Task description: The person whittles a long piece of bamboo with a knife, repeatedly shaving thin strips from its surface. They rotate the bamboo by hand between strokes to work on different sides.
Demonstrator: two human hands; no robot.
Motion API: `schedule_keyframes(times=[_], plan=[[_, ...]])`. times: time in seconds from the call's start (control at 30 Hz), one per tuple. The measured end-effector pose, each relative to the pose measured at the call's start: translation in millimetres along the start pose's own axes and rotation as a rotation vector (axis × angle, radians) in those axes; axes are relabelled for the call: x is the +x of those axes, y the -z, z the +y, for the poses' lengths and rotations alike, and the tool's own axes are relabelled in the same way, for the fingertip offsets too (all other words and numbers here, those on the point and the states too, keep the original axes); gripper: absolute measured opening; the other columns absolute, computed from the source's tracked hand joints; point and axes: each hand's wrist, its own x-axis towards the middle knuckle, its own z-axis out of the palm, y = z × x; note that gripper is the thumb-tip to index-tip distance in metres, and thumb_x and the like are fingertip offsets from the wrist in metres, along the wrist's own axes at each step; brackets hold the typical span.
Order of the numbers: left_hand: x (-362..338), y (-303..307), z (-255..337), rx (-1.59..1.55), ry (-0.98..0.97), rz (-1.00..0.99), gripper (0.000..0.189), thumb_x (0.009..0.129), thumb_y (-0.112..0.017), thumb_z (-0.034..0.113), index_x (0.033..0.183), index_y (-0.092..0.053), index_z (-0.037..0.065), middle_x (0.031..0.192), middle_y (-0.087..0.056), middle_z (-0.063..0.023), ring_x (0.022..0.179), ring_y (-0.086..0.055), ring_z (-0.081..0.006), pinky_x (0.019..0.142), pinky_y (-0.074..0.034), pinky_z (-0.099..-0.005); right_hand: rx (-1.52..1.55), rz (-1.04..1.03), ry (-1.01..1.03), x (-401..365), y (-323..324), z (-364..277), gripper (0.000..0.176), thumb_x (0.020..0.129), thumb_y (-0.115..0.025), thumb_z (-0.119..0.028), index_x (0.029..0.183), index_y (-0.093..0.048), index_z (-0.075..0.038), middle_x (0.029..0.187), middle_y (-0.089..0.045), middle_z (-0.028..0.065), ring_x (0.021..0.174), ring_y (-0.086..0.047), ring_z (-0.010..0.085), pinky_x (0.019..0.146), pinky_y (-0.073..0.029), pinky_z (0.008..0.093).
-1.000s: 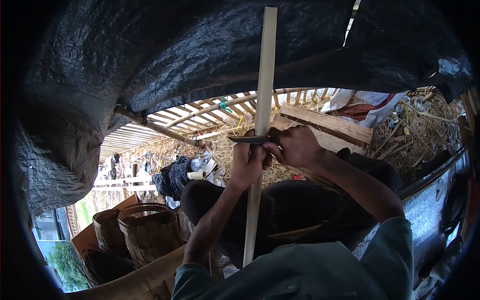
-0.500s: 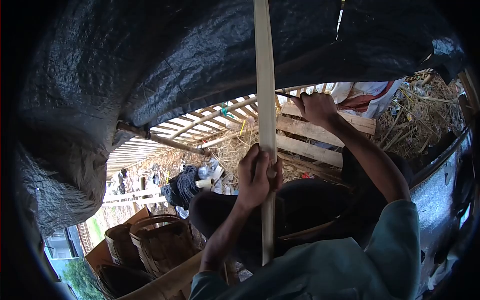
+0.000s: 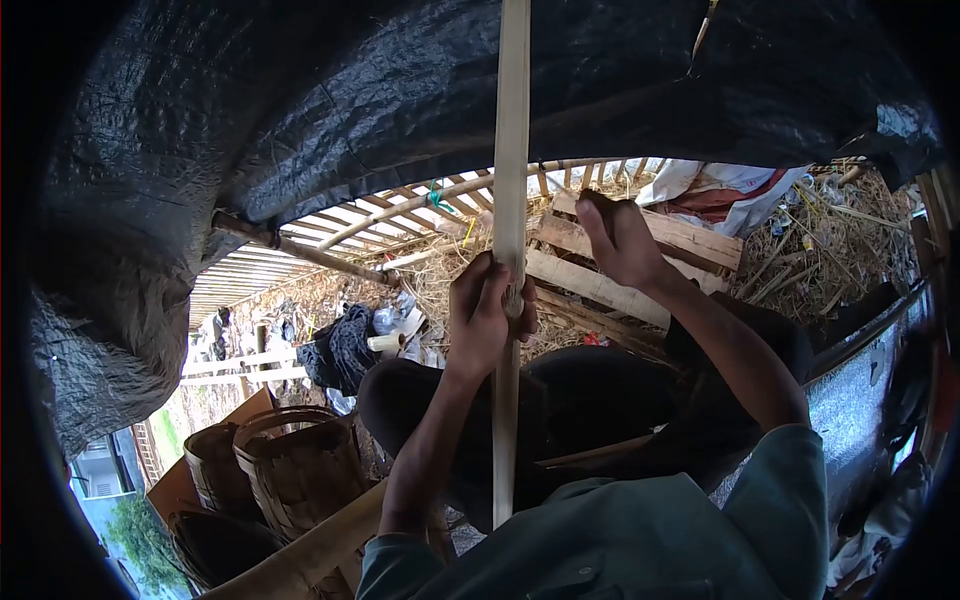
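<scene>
A long pale bamboo strip (image 3: 511, 130) stands almost upright in front of me, from the top of the view down to my lap. My left hand (image 3: 487, 312) is closed around it about midway, at a darker node. To the right of the strip, my right hand (image 3: 622, 240) is raised in a fist with the thumb up. It grips a knife, whose thin dark blade showed half a second ago; now the blade is hidden or too blurred to make out. This hand is apart from the strip.
Wooden slats (image 3: 600, 280) lie ahead over straw, beside a white and red sack (image 3: 720, 190). Woven baskets (image 3: 300, 470) stand at lower left, near a bamboo pole (image 3: 310, 545). Black plastic sheeting (image 3: 400, 100) hangs overhead above a bamboo slat fence (image 3: 270, 270).
My right hand has turned, thumb now up, and moved lower, away from the strip; the blade no longer shows. The left hand keeps its hold. The whole view has shifted slightly.
</scene>
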Motion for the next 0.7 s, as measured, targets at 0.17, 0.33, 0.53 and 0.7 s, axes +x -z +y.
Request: schedule_keyframes(times=[0.17, 0.33, 0.53, 0.7], plan=[[1.9, -3.1, -3.0, 0.145, -0.025, -0.019, 0.025, 0.096, -0.037, 0.022, 0.088, -0.049, 0.001, 0.063, -0.05, -0.0074, 0.042, -0.05, -0.013, 0.036, -0.036, -0.0243, -0.289, -0.065, 0.361, -17.9, -15.6, -16.5, 0.034, 0.09, -0.053, -0.037, 0.077, -0.059, -0.006, 0.049, -0.055, 0.01, 0.047, -0.059, 0.029, 0.046, -0.046, 0.0385], [-0.1, -2.0, -13.5, 0.399, -0.258, 0.01, 0.016, 0.096, -0.042, 0.009, 0.084, -0.047, 0.0, 0.061, -0.052, -0.0039, 0.043, -0.054, -0.0093, 0.036, -0.039, -0.0237, -0.427, -0.165, 0.311, -17.4, -13.8, -24.0, 0.039, 0.089, -0.052, -0.043, 0.076, -0.062, -0.008, 0.051, -0.057, 0.0091, 0.047, -0.061, 0.0267, 0.046, -0.048, 0.0371], [-1.1, 1.0, -18.0, 0.579, -0.278, 0.063, 0.021, 0.098, -0.037, 0.014, 0.086, -0.047, 0.001, 0.06, -0.05, -0.0043, 0.04, -0.046, -0.0078, 0.036, -0.035, -0.0219, -0.587, -0.103, 0.299, -7.3, -18.8, -13.8, 0.042, 0.089, -0.051, -0.046, 0.074, -0.064, -0.008, 0.052, -0.059, 0.0109, 0.048, -0.063, 0.0271, 0.044, -0.05, 0.0382], [-22.8, -19.2, 4.7, 0.294, -0.143, -0.056, 0.023, 0.1, -0.038, 0.021, 0.086, -0.043, 0.002, 0.057, -0.047, -0.0031, 0.038, -0.045, -0.0094, 0.035, -0.033, -0.0227, -0.779, 0.201, -0.036, 54.4, 41.7, 63.5, 0.049, 0.094, -0.046, -0.04, 0.065, -0.063, -0.005, 0.054, -0.059, 0.017, 0.053, -0.063, 0.0342, 0.046, -0.053, 0.0423]])
